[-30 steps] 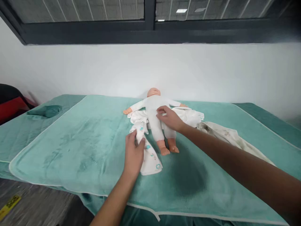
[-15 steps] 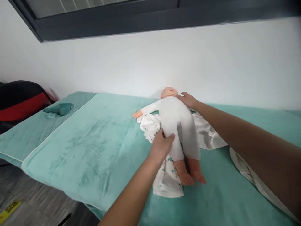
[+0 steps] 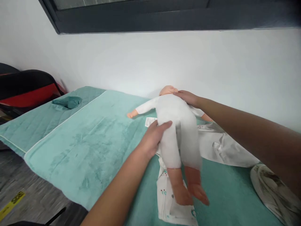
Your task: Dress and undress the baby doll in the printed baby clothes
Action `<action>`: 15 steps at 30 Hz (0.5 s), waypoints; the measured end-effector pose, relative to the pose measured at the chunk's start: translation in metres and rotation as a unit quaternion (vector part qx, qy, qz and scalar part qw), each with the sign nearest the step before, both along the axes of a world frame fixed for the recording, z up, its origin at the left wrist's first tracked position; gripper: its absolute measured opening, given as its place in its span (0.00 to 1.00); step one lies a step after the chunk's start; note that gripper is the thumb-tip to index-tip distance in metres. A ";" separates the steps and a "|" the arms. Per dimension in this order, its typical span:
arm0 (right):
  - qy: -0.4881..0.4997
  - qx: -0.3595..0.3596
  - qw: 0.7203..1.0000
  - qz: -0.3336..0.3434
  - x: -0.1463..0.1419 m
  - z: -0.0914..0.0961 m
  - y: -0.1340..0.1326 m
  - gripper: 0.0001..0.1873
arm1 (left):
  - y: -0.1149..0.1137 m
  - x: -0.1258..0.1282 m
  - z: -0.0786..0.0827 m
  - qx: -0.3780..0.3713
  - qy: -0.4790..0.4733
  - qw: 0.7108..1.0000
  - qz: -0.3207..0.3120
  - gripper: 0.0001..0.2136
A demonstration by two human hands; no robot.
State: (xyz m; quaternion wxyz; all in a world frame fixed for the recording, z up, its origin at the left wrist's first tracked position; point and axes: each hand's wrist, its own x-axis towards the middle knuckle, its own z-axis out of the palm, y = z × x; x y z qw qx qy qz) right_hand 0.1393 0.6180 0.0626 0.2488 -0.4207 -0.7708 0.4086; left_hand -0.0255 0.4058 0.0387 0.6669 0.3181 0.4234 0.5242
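Observation:
A baby doll (image 3: 172, 110) with a white cloth body lies on its back, its bare feet toward me. My left hand (image 3: 154, 136) is closed on the doll's hip, thumb over the top of the leg and fingers tucked beneath. At the neck and shoulder, my right hand (image 3: 188, 98) grips the doll from the other side; its fingertips are partly hidden. Underneath lies a white printed baby garment (image 3: 172, 204), one part reaching out below the feet. More white cloth (image 3: 225, 146) spreads to the doll's right side, under my right forearm.
A green padded bed cover (image 3: 94, 141) with a face hole (image 3: 67, 103) stands against a white wall (image 3: 145, 59). A rumpled pale cloth (image 3: 272, 188) lies at the right. A black and red chair (image 3: 30, 91) is at the far left, beside the grey floor (image 3: 33, 191).
The doll has come slightly nearer and lifted with both hands on it, showing more of the garment below and its other arm. The camera view has shifted too.

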 end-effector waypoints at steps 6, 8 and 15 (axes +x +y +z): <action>0.034 0.001 0.999 0.008 -0.082 -0.008 0.025 0.25 | 0.009 -0.094 0.010 -0.024 -0.001 0.999 0.037 0.14; 0.059 0.020 0.998 0.024 -0.109 -0.014 0.025 0.26 | 0.010 -0.122 0.005 -0.038 0.003 0.998 0.043 0.13; 0.024 0.073 0.997 0.030 -0.150 -0.036 0.016 0.32 | 0.001 -0.166 -0.015 -0.052 0.062 0.995 0.061 0.16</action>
